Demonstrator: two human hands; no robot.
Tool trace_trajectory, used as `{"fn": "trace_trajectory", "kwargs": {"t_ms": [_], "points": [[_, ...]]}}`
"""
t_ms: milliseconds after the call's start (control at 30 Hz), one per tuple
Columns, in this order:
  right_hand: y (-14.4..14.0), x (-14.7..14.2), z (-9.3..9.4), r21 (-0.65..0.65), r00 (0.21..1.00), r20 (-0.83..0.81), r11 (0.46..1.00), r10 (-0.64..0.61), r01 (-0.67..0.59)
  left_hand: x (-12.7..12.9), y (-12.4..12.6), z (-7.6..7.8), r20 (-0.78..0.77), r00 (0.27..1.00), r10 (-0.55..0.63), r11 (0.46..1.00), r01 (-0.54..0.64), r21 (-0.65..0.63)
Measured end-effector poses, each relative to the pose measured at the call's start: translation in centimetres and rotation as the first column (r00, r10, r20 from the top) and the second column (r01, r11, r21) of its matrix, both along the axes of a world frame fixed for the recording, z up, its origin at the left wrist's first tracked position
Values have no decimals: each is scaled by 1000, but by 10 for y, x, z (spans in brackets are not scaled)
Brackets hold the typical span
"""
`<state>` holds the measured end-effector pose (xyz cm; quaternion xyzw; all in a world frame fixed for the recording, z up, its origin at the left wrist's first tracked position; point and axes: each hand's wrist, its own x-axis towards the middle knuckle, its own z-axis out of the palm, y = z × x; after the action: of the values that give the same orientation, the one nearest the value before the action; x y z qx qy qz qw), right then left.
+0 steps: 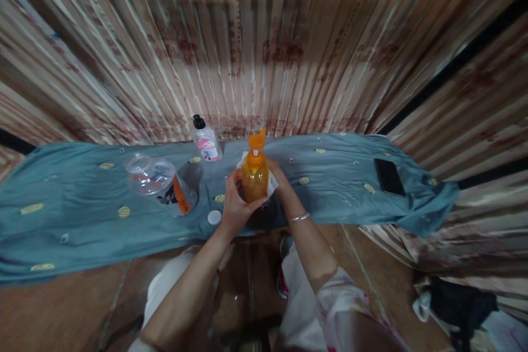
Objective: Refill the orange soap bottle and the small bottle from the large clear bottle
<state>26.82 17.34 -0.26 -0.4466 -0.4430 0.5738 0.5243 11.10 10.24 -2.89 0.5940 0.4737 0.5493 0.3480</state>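
An orange pump bottle (254, 179) with amber see-through sides stands upright between my hands, over the near middle of the cloth-covered table. Wrapped around its left side and lower front is my left hand (238, 203), fingers closed on it. My right hand (279, 175) presses a white wipe (272, 182) against the bottle's right and far side; its fingertips are mostly hidden. A white round cap (214, 217) lies just left of my left hand. Behind and to the left stands a clear bottle with a black top (207, 142) and a pink label.
A large clear plastic jar (165, 184) with an orange and black label lies tilted on the left. A black phone (389, 177) rests on the right of the blue-green cloth (82, 192). Pleated curtains (264, 55) hang behind; dark cloth (462, 305) lies on the floor at right.
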Motion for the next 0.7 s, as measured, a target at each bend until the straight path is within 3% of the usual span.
{"fn": "trace_trajectory", "kwargs": {"t_ms": [100,200,333,433,600,700], "points": [[-8,-1,22,28,993,-61,994,-103,104,4,3,-1,16,1000,11,1000,-10,-17],[-12,1,43,89,987,-88,985,-137,145,-1,8,0,65,997,-51,997,54,-49],[-11,5,57,115,995,-88,991,-56,66,-8,12,-3,167,973,-156,979,176,-108],[-7,2,53,21,998,-58,1000,22,-21,-12,11,-10,218,961,-169,971,201,-130],[-3,-6,29,-156,998,-33,986,52,-56,-15,-1,-20,116,993,-1,992,16,-126],[-3,-8,12,-206,998,-46,977,36,-44,-10,-7,-19,107,994,0,991,14,-130]]}}
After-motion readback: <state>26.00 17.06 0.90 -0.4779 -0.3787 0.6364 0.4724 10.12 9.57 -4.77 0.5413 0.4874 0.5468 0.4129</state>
